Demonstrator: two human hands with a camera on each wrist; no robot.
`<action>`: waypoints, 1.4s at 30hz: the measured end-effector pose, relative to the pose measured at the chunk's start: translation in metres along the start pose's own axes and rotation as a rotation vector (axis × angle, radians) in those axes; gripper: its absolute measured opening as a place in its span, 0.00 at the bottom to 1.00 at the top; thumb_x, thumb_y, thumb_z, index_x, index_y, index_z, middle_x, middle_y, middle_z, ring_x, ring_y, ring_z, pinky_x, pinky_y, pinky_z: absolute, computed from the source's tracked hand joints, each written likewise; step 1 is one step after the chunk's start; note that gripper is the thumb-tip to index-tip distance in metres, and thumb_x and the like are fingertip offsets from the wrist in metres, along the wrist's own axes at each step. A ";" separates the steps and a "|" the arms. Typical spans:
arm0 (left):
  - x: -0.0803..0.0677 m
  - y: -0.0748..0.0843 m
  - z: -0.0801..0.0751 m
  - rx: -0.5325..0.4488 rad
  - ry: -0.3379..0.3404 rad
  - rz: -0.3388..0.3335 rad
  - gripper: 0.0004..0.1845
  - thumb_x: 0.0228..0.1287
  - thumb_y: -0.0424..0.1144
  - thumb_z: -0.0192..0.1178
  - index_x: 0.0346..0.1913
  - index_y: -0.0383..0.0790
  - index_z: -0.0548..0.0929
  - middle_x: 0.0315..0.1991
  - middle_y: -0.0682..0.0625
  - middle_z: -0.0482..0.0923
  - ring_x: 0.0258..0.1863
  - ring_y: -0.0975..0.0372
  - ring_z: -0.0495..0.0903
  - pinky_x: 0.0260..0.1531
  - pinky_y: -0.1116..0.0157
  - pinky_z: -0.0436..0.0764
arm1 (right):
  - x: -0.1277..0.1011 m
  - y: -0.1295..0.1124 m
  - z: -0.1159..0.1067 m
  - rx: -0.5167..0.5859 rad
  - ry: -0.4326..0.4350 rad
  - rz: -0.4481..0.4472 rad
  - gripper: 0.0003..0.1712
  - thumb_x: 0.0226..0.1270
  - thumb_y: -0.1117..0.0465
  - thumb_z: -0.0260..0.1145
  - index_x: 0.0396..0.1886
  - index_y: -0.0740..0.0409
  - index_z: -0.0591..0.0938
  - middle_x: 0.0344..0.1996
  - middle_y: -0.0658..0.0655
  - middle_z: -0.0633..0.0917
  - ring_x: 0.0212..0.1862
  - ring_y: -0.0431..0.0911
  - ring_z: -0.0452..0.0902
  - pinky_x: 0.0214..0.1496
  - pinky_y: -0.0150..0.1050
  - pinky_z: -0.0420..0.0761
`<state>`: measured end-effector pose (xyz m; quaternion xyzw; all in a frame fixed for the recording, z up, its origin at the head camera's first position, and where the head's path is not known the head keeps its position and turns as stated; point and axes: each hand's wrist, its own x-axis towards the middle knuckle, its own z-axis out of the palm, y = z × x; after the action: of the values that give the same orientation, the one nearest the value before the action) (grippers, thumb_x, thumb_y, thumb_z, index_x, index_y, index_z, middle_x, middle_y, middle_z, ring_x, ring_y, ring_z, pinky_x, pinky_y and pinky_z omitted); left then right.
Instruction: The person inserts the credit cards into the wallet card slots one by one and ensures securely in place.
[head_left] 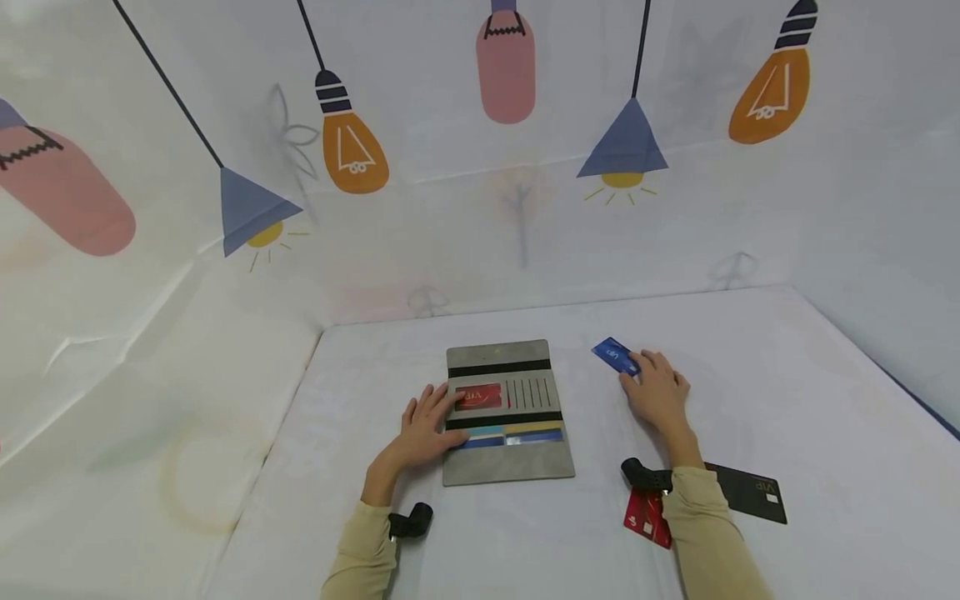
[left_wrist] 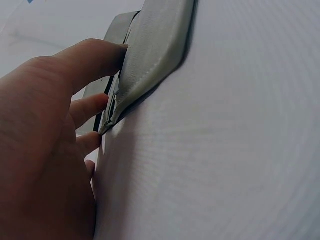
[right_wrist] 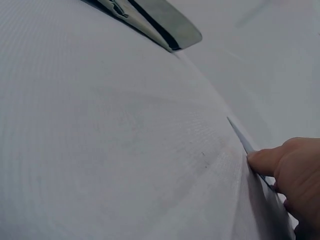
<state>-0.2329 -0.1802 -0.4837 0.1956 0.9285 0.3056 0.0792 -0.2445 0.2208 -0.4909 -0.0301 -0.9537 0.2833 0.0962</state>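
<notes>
An unfolded grey card wallet lies flat on the white table, a red VIP card in one slot and several blue and yellow cards in the lower pockets. My left hand rests along its left edge, fingers spread and thumb on the lower pocket. In the left wrist view, the thumb and fingertips touch the wallet's side. To the right of the wallet, my right hand pinches a blue card by its near right corner. That card shows edge-on and slanted in the right wrist view, thumb against it.
A red card and a black VIP card lie on the table near the right forearm, which partly covers them. White sheeting printed with lamps and bulbs rises behind the table and at both sides.
</notes>
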 end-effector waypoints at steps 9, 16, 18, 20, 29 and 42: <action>0.000 0.000 0.000 0.007 -0.007 0.003 0.37 0.64 0.52 0.61 0.74 0.46 0.65 0.79 0.41 0.49 0.79 0.45 0.37 0.72 0.41 0.34 | -0.005 -0.001 0.002 0.018 0.020 0.036 0.27 0.73 0.59 0.54 0.67 0.68 0.70 0.65 0.71 0.66 0.68 0.66 0.57 0.66 0.69 0.49; -0.001 0.001 0.000 0.004 -0.008 0.008 0.37 0.64 0.53 0.60 0.74 0.46 0.65 0.79 0.41 0.49 0.79 0.44 0.37 0.72 0.41 0.34 | -0.009 -0.006 -0.003 0.027 0.034 0.053 0.25 0.72 0.60 0.56 0.64 0.66 0.74 0.64 0.74 0.67 0.67 0.68 0.59 0.65 0.70 0.51; -0.001 0.001 -0.001 0.005 -0.005 0.010 0.37 0.64 0.52 0.60 0.74 0.46 0.65 0.79 0.41 0.49 0.79 0.44 0.37 0.72 0.41 0.34 | -0.010 -0.007 -0.005 0.022 0.030 0.056 0.24 0.71 0.60 0.57 0.64 0.64 0.75 0.63 0.75 0.68 0.66 0.68 0.60 0.64 0.71 0.52; -0.001 0.002 -0.001 0.005 -0.002 0.011 0.37 0.64 0.52 0.60 0.74 0.46 0.65 0.79 0.41 0.49 0.79 0.44 0.37 0.72 0.41 0.35 | -0.010 -0.008 -0.007 0.015 0.022 0.057 0.24 0.71 0.59 0.58 0.64 0.63 0.76 0.63 0.75 0.68 0.66 0.69 0.61 0.64 0.71 0.53; 0.000 0.002 -0.002 0.006 -0.004 0.004 0.37 0.64 0.53 0.61 0.74 0.46 0.65 0.79 0.41 0.49 0.79 0.44 0.37 0.72 0.41 0.35 | -0.011 -0.009 -0.012 0.047 0.004 0.043 0.24 0.70 0.60 0.58 0.64 0.63 0.77 0.64 0.76 0.68 0.66 0.71 0.63 0.63 0.71 0.60; -0.002 0.002 -0.002 -0.004 -0.005 0.005 0.37 0.65 0.52 0.60 0.74 0.47 0.65 0.79 0.41 0.49 0.79 0.45 0.36 0.72 0.41 0.34 | -0.008 -0.026 -0.022 0.118 -0.056 -0.096 0.23 0.71 0.62 0.60 0.64 0.64 0.77 0.65 0.73 0.68 0.67 0.69 0.63 0.66 0.66 0.64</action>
<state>-0.2315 -0.1807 -0.4809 0.1985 0.9271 0.3075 0.0809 -0.2323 0.2096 -0.4600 0.0292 -0.9381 0.3347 0.0847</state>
